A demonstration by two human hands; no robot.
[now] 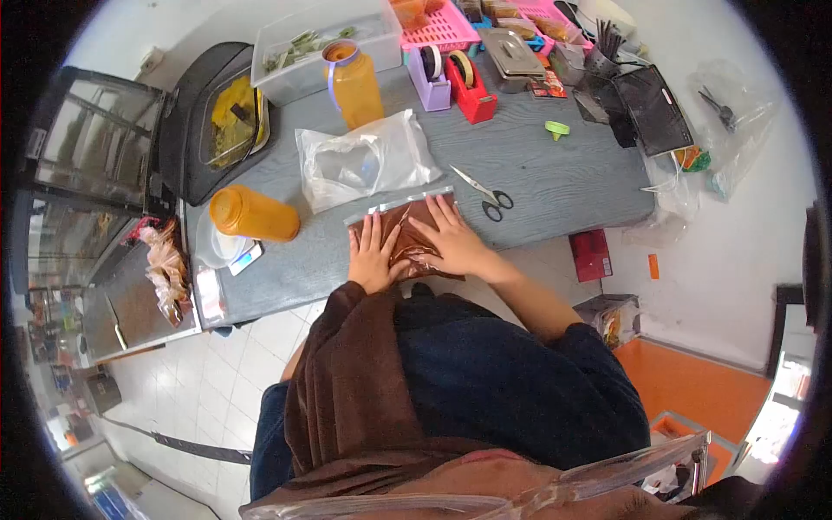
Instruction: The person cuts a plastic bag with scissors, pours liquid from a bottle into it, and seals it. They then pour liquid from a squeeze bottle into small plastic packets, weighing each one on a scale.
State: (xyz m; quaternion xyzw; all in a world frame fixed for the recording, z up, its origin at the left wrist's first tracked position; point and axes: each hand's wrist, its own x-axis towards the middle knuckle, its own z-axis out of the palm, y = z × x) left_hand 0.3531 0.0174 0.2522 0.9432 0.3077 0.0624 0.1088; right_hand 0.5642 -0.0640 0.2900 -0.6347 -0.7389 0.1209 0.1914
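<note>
A clear plastic pouch filled with something dark brown (397,227) lies flat at the front edge of the grey table. My left hand (374,258) rests on its left part, fingers stretched toward the pouch's pale top strip. On the right part, my right hand (451,241) lies flat with its fingers spread. Both hands are open and press on the plastic without gripping it. Just beyond the pouch is a white plastic bag (368,160). Scissors with black handles (487,196) lie a little to the right of my right hand.
An orange bottle (253,214) lies by a clear tub at left; another orange container (354,87) stands behind the bag. Purple (431,82) and red tape dispensers (472,91), a metal box (511,56) and a green cap (557,130) occupy the grey table (529,165).
</note>
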